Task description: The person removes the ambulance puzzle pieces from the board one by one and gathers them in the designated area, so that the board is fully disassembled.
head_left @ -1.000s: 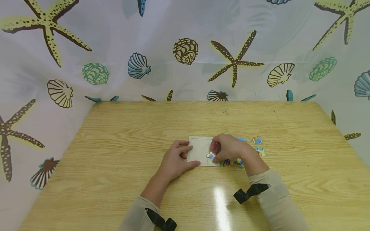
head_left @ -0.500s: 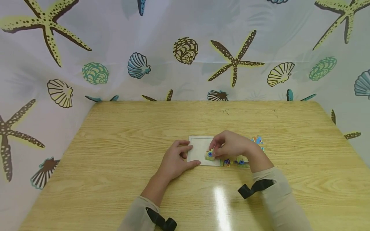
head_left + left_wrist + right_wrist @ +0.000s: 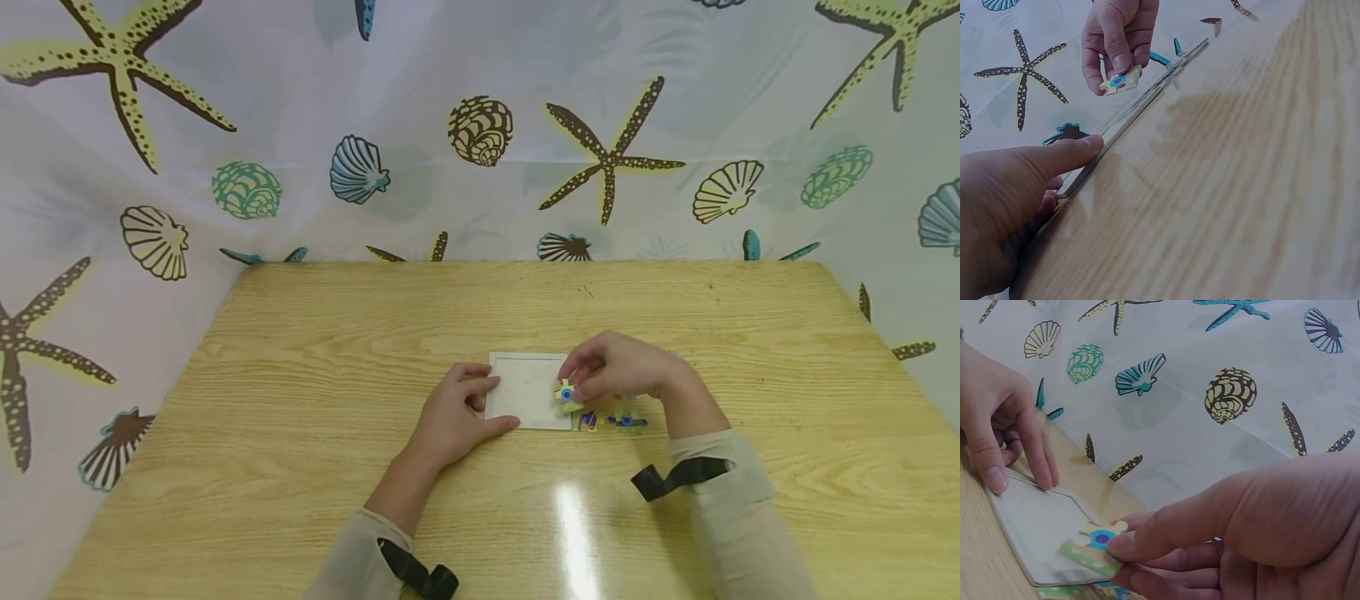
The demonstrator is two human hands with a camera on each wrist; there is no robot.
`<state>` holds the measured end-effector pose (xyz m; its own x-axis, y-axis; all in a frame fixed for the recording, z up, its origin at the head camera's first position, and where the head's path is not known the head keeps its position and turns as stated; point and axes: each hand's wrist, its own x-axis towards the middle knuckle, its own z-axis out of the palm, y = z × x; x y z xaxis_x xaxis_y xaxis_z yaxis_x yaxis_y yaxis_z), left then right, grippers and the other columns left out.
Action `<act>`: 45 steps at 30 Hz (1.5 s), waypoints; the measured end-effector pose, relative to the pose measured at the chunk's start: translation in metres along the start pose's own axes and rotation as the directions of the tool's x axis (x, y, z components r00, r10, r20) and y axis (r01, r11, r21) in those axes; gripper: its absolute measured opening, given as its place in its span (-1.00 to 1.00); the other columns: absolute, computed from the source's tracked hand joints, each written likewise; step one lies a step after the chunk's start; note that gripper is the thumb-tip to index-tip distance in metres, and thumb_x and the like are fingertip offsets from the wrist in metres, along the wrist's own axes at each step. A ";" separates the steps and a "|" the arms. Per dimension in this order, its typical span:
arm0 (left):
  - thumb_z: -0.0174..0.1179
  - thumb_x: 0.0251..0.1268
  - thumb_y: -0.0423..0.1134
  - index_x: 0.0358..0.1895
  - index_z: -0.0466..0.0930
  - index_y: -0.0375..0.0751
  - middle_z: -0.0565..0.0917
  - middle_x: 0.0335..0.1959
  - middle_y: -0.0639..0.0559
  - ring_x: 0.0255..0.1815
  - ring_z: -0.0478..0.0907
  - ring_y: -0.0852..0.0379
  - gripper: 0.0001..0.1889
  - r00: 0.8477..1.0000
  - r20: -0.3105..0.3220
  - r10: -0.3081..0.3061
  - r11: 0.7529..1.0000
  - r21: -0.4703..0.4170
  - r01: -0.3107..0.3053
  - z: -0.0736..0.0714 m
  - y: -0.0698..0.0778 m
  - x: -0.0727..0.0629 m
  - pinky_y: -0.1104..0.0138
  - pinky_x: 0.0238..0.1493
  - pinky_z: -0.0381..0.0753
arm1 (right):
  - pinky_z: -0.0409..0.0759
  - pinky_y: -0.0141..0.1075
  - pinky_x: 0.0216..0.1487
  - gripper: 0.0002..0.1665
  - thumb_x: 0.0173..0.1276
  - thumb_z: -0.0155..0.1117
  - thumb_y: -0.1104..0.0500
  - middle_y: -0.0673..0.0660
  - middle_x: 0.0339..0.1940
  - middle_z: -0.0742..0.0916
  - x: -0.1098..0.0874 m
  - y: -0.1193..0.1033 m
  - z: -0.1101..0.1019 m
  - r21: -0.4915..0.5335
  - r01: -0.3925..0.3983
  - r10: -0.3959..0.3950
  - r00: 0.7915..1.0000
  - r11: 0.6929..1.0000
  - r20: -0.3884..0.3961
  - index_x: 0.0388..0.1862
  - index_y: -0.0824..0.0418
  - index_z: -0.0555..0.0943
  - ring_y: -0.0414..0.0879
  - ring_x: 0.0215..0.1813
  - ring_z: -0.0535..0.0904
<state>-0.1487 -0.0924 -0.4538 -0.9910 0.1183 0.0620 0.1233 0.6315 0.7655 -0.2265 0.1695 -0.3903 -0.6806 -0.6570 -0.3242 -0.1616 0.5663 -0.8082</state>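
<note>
A white, shallow puzzle tray (image 3: 523, 385) lies flat on the table, its inside bare. My left hand (image 3: 453, 418) grips the tray's left end, thumb along the near edge and fingers at the left side. Over the tray's right edge, my right hand (image 3: 628, 368) pinches a jigsaw piece (image 3: 567, 395) between thumb and fingers. That piece has a blue round spot on yellow with a green border, tilted up in the right wrist view. More jigsaw pieces (image 3: 627, 420) lie right of the tray, partly hidden under my right hand.
The wooden table (image 3: 337, 350) stretches out on all sides of the tray. A curtain (image 3: 420, 200) printed with starfish and shells hangs behind and beside it. A black camera strap (image 3: 690, 473) sits on each wrist.
My right hand has lifted the jigsaw piece from low over the tray and drawn it rightward to the tray's right edge, turning it on the way. My left hand keeps its place.
</note>
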 end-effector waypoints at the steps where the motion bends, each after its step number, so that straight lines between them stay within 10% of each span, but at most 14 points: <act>1: 0.59 -0.06 -0.07 0.16 0.67 -0.26 0.52 0.22 0.04 -0.27 0.41 0.22 -0.35 1.000 0.000 0.000 1.000 0.001 0.000 0.000 0.000 0.000 0.37 -0.19 0.42 | 0.60 -0.25 -0.14 -0.76 0.30 0.34 0.31 0.10 -0.29 0.75 -0.001 0.001 -0.002 0.005 -0.001 0.001 1.000 1.000 0.002 -0.04 0.30 0.68 -0.13 -0.23 0.63; 31: 0.61 -0.09 -0.08 0.15 0.67 -0.27 0.53 0.20 0.05 -0.24 0.42 0.19 -0.34 1.000 -0.015 -0.010 1.000 0.010 0.010 -0.003 -0.007 -0.003 0.33 -0.12 0.44 | 0.51 -0.30 -0.37 -0.79 0.30 0.34 0.30 0.03 -0.41 0.67 -0.028 0.023 -0.025 -0.018 -0.167 0.167 0.984 0.986 0.053 -0.09 0.27 0.74 -0.16 -0.44 0.49; 45: 0.60 -0.09 -0.07 0.14 0.68 -0.26 0.54 0.18 0.05 -0.25 0.41 0.19 -0.35 1.000 -0.007 -0.002 1.000 0.009 0.002 0.001 -0.001 0.000 0.33 -0.14 0.43 | 0.68 -0.25 -0.11 -0.76 0.23 0.45 0.26 0.02 -0.32 0.79 -0.057 0.034 -0.046 -0.040 -0.263 0.265 0.964 0.964 0.034 -0.12 0.31 0.72 -0.18 -0.27 0.67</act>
<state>-0.1491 -0.0920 -0.4553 -0.9916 0.1120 0.0651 0.1221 0.6389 0.7595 -0.2260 0.2492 -0.3769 -0.6741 -0.5004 -0.5433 -0.0050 0.7386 -0.6741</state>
